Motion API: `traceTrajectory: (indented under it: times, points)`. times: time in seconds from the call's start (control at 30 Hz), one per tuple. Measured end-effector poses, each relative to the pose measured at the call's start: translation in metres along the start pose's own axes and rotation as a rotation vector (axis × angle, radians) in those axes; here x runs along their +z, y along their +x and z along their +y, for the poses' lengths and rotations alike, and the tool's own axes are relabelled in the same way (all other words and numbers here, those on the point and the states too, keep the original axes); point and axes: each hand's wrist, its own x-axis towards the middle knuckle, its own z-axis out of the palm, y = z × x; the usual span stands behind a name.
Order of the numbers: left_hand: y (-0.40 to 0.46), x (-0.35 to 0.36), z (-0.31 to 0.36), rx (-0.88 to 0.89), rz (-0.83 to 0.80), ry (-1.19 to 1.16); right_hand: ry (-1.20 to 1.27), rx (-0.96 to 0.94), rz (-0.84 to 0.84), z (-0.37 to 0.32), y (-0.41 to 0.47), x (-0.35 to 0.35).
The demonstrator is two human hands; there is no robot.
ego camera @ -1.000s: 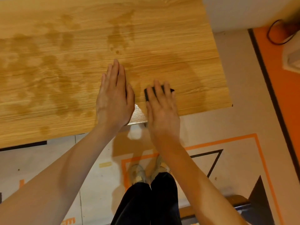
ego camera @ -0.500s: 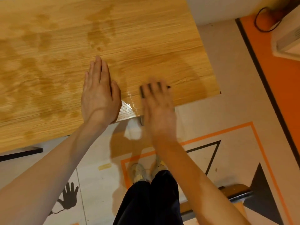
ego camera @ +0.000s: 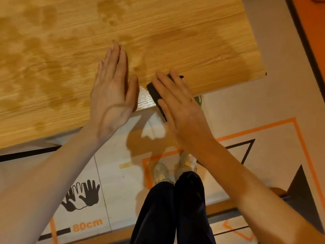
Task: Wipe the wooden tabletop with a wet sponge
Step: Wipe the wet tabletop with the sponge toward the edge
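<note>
Right hand [ego camera: 177, 106] flat on sponge [ego camera: 154, 92], tabletop [ego camera: 175, 41] edge.

The bench [ego camera: 175, 32] fills the upper part of the view, its near edge running across the middle and its right corner at the right. The left hand [ego camera: 112, 92] lies flat on the bench by that near edge. Just to its right, the right hand [ego camera: 177, 106] lies flat on the sponge [ego camera: 154, 92], which sits at the near edge, partly over it. The 2 hands are close but apart. Wet patches [ego camera: 44, 55] spread across the bench to the left of and behind the hands. Below the edge lies the floor [ego camera: 246, 106], with the person's 2 shoes [ego camera: 161, 172] between the forearms.
</note>
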Motion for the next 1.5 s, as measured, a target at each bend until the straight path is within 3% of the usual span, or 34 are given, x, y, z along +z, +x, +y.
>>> traceTrajectory:
  times: [0.1,0.2,0.3,0.43,0.53,0.73,0.83,1.03,1.2,1.5]
  points:
    - [0.001,0.002,0.001,0.001,0.021,0.002,0.031,-0.127,-0.115,0.046,-0.009,-0.025]
    - [0.001,0.003,0.001,0.003,0.036,0.001,0.014,-0.047,-0.001,0.08,-0.021,-0.044]
    - [0.001,0.002,0.001,0.008,0.039,0.014,0.079,-0.031,0.113,0.059,-0.02,-0.025]
    - [0.001,0.001,0.002,0.006,0.021,0.035,0.051,-0.242,0.104,0.015,-0.006,0.014]
    - [0.0,0.001,0.001,0.012,0.005,0.029,-0.063,-0.369,0.051,0.047,-0.01,-0.001]
    - [0.0,0.002,0.002,0.006,0.013,0.022,-0.189,-0.156,0.191,0.132,-0.036,-0.052]
    - [0.0,0.002,0.004,0.001,0.007,0.022,-0.158,-0.127,0.244,0.102,-0.033,-0.036]
    - [-0.001,0.003,0.003,-0.001,0.004,0.06,-0.045,-0.346,0.169,0.036,-0.008,0.005]
    - [-0.001,0.004,0.004,-0.023,0.004,0.048,-0.269,-0.484,0.132,0.078,-0.008,-0.016]
    - [0.002,-0.001,0.003,-0.056,-0.015,-0.044,-0.33,-0.41,0.081,0.178,-0.031,-0.069]
